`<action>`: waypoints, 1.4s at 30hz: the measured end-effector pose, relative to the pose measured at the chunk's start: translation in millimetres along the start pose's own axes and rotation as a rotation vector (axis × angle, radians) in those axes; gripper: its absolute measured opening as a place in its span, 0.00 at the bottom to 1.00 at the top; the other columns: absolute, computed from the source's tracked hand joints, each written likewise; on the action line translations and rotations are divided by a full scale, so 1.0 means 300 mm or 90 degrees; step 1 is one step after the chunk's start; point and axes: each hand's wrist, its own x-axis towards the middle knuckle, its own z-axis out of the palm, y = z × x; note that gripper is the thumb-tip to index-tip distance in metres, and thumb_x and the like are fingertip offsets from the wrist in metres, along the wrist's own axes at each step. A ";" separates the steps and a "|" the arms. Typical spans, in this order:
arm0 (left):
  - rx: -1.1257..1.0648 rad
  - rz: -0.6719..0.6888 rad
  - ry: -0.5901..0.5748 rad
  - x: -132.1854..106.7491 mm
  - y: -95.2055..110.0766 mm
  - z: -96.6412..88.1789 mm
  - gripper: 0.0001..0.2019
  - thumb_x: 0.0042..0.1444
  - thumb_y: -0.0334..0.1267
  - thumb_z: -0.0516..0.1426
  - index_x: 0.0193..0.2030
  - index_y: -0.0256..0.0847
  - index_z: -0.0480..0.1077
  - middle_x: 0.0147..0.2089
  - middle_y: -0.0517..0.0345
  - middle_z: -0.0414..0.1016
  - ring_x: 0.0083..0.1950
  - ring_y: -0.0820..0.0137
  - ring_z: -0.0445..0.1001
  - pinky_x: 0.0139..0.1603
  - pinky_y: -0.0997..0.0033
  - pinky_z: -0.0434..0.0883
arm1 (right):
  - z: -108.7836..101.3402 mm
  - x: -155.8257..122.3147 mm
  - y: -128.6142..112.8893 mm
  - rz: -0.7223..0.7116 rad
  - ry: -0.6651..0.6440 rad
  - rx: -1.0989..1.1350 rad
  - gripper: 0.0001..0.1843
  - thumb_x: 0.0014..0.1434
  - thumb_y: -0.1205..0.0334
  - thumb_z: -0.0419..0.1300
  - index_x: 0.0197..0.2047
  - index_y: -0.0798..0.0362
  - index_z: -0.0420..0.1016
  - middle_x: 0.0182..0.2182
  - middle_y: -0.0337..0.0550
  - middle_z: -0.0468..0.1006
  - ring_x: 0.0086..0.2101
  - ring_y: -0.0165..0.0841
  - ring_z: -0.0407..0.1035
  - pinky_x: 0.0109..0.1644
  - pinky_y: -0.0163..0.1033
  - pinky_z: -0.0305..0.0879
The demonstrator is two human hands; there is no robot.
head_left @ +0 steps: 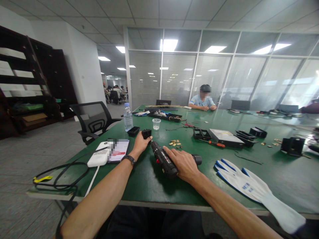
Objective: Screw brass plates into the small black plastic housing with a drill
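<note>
A black cordless drill (163,159) lies on its side in my right hand (183,161), whose fingers wrap over its body and handle. Its bit points away to the left, toward a small black plastic part (146,133). My left hand (142,143) grips that part near the table's left side; whether the bit touches it I cannot tell. Just left of the part is a black open tray (133,131). Small brass-coloured pieces (175,143) lie scattered beyond the drill.
A water bottle (128,118) and a clear cup (156,124) stand beyond my left hand. White glove (245,182), screwdriver (214,143) and black trays (201,133) lie to the right. At left are a white power bank (98,154) and cables. A person (203,99) sits across the table.
</note>
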 end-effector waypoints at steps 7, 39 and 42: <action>-0.001 -0.013 -0.014 -0.004 0.019 -0.006 0.19 0.50 0.38 0.65 0.47 0.36 0.67 0.47 0.45 0.75 0.49 0.58 0.74 0.51 0.61 0.68 | 0.001 -0.002 0.000 0.003 0.001 -0.002 0.40 0.60 0.55 0.57 0.71 0.47 0.46 0.51 0.46 0.73 0.40 0.40 0.70 0.42 0.43 0.58; 0.004 -0.004 -0.013 0.003 0.006 -0.003 0.22 0.48 0.37 0.67 0.48 0.36 0.67 0.48 0.45 0.75 0.50 0.58 0.74 0.52 0.60 0.68 | -0.009 0.001 -0.004 0.007 -0.012 0.002 0.41 0.60 0.57 0.58 0.72 0.48 0.45 0.52 0.47 0.73 0.42 0.41 0.71 0.44 0.43 0.60; -0.002 -0.002 -0.009 0.003 0.003 -0.002 0.22 0.47 0.37 0.67 0.47 0.36 0.67 0.48 0.46 0.75 0.49 0.59 0.74 0.52 0.61 0.68 | -0.012 0.001 -0.006 0.006 -0.016 0.002 0.41 0.60 0.57 0.58 0.72 0.48 0.45 0.52 0.47 0.73 0.42 0.41 0.71 0.44 0.43 0.60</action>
